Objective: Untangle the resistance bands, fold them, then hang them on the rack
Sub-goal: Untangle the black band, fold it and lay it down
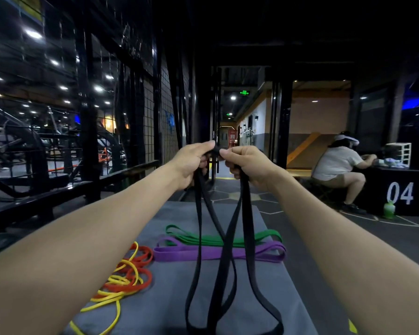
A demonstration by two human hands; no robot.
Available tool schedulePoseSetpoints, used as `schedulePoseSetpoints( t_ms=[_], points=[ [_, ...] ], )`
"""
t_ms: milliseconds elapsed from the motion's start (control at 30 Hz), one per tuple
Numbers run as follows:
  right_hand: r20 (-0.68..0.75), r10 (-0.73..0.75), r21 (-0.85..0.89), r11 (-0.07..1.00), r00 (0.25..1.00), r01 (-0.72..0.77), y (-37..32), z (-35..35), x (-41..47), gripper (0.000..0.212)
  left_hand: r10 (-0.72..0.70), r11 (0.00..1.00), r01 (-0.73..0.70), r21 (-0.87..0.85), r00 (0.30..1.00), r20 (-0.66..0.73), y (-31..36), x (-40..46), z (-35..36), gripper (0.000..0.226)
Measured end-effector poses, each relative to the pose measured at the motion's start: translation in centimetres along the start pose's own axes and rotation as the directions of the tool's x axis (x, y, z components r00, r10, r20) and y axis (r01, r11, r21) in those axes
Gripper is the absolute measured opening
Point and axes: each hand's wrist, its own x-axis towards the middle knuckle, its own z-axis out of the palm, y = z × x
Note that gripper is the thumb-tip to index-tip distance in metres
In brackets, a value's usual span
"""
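Black rubber, the black band (224, 257) hangs in several long loops from both hands, which are raised side by side above the far edge of the grey mat (271, 281). The left hand (191, 163) has its fingers (205, 147) curled tight around the top of the band, thumb pressed down on it; the right hand (246, 165) grips the same bunched top just beside it, fingers (230, 153) clamped together on the strap. The loops cross once below the hands and drop toward the mat's near edge (whether they touch it cannot be told). On the mat, the green band (218, 238) and purple band (218, 253) lie folded flat near the far edge, touching. The orange band (133, 274) and yellow band (111, 296) lie tangled together at the left edge.
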Motion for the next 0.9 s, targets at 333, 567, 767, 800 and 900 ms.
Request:
schedulePoseSetpoints(
  t_ms=[333, 567, 767, 800, 900],
  points=[
    [-0.009, 0.027, -0.167, 0.985, 1.0, -0.029, 8.5, 0.9, -2.9, 0.011, -0.095, 0.97, 0.004, -0.243, 0.927, -0.362, -2.5, 0.6, -4.9, 0.027],
    [-0.036, 0.143, -0.501, 0.854, 0.989, -0.142, 15.0, -0.1, -4.9, 0.017, -0.255, 0.921, 0.041, -0.387, 0.815, -0.52, -5.7, 1.2, -8.2, 0.032],
    [-0.16, 0.219, -0.564, 0.78, 0.963, -0.271, 18.3, -0.2, -6.0, 0.019, -0.209, 0.977, 0.184, -0.108, 0.729, -0.652, -10.0, 1.6, -11.4, 0.039],
    [-0.167, 0.225, -0.571, 0.771, 0.96, -0.28, 18.6, 0.4, -5.6, 0.019, -0.163, 0.978, 0.206, -0.013, 0.733, -0.66, -11.0, 1.6, -11.3, 0.041],
    [-0.151, 0.241, -0.619, 0.733, 0.959, -0.281, 19.5, 2.3, -4.6, 0.018, -0.015, 0.922, 0.26, 0.286, 0.763, -0.646, -13.5, 1.1, -10.2, 0.045]
  ],
)
